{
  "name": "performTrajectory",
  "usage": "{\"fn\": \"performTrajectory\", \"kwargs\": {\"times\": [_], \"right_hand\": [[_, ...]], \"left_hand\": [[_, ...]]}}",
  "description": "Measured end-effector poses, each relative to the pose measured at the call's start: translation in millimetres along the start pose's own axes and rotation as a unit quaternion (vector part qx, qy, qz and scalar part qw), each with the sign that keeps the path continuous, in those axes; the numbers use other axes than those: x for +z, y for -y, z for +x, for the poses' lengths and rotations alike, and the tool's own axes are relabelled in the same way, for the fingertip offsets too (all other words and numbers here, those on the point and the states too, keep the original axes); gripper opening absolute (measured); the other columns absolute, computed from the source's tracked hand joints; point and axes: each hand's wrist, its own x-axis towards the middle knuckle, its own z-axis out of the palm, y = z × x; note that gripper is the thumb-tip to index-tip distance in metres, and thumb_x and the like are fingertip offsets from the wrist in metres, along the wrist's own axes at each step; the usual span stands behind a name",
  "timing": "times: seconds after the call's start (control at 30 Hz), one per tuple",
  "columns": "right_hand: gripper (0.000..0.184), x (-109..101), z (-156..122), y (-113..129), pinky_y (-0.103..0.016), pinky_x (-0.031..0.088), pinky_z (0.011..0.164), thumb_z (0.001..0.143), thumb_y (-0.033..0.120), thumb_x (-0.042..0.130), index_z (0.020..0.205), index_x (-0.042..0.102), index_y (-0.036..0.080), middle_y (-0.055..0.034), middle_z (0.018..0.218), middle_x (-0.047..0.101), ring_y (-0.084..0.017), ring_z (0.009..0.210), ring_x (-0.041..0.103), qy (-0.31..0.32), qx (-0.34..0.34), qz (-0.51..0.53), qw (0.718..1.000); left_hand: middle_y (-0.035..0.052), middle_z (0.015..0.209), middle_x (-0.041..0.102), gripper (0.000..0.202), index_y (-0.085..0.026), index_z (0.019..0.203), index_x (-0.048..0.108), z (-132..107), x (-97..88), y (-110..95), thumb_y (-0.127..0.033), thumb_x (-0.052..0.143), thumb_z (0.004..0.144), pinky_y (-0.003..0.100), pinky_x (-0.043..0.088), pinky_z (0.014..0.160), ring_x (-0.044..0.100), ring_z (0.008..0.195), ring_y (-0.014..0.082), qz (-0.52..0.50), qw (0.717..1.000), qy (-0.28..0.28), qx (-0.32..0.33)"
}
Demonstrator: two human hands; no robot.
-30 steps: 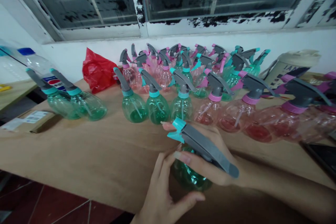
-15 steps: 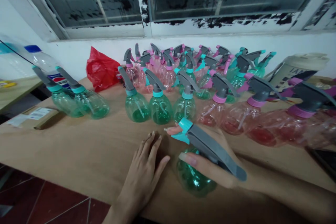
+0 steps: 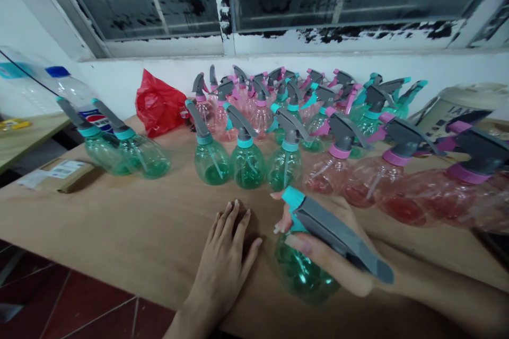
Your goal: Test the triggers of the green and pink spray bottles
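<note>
My right hand point(image 3: 330, 254) is wrapped round the neck of a green spray bottle point(image 3: 306, 275) with a grey and turquoise trigger head. Its fingers are at the trigger, and the bottle is at the table's near side. To the left, my left hand point(image 3: 226, 254) lies flat on the wood with its fingers spread, holding nothing. Just beyond the hands stand several green spray bottles point(image 3: 247, 167) in a row. The row carries on to the right with pink spray bottles point(image 3: 366, 180) that have grey and pink heads.
Behind the row, more pink and green bottles point(image 3: 260, 116) crowd against the wall. A red plastic bag point(image 3: 159, 103) lies left of them. Two green bottles point(image 3: 147, 156) lean near a flat cardboard box point(image 3: 75, 175) on the left. A beige container point(image 3: 457, 106) stands at the back right.
My right-hand fingers have curled in at the trigger, where they were stretched out before. The whole scene has shifted slightly right in view. My left hand stays flat on the table.
</note>
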Motion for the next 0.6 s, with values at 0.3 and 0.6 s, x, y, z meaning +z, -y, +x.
{"fn": "performTrajectory", "kwargs": {"times": [0.3,0.6], "right_hand": [[0.035,2.1,-6.2,-4.4,-0.036,0.051,0.091,0.08,0.03,0.068,0.115,0.063,0.029,-0.0006,0.107,0.072,-0.022,0.101,0.067,-0.027,0.001,0.03,0.999],[0.037,1.5,-7.0,-3.1,-0.032,0.05,0.09,0.081,0.029,0.066,0.117,0.064,0.027,-0.0003,0.104,0.072,-0.02,0.098,0.067,-0.027,0.014,0.023,0.999]], "left_hand": [[0.0191,0.14,0.052,0.049,-0.015,0.134,0.048,-0.2,-1.1,0.8,-0.043,0.046,0.095,0.056,0.04,0.105,0.04,0.135,0.0346,-0.001,1.0,-0.027,0.002],[0.0204,0.14,0.051,0.046,-0.012,0.133,0.047,0.2,-1.7,0.0,-0.041,0.039,0.098,0.056,0.043,0.103,0.04,0.136,0.0338,0.046,0.999,-0.017,0.013]]}}
